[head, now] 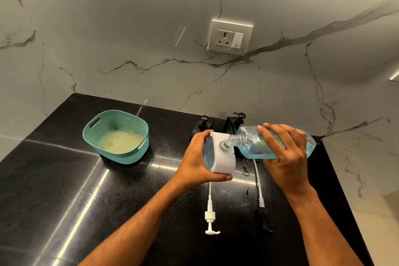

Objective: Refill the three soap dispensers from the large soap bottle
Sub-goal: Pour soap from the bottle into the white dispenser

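My left hand (197, 161) grips a white-topped clear soap dispenser (223, 158), tilted, with blue soap showing inside. My right hand (285, 153) holds the large clear soap bottle (250, 142) on its side, part full of blue soap, its threaded neck set in the dispenser's opening. Behind them stand two black dispensers (204, 124) (238, 119) with pumps fitted. A white pump with its tube (209, 216) and a black pump with its tube (261, 211) lie on the black counter (75, 190) near me.
A teal perforated basket (116, 136) stands at the counter's left. A wall socket (230, 38) is on the marble backsplash. Small wet spots lie on the counter between the tubes. The counter's right edge runs beside my right forearm.
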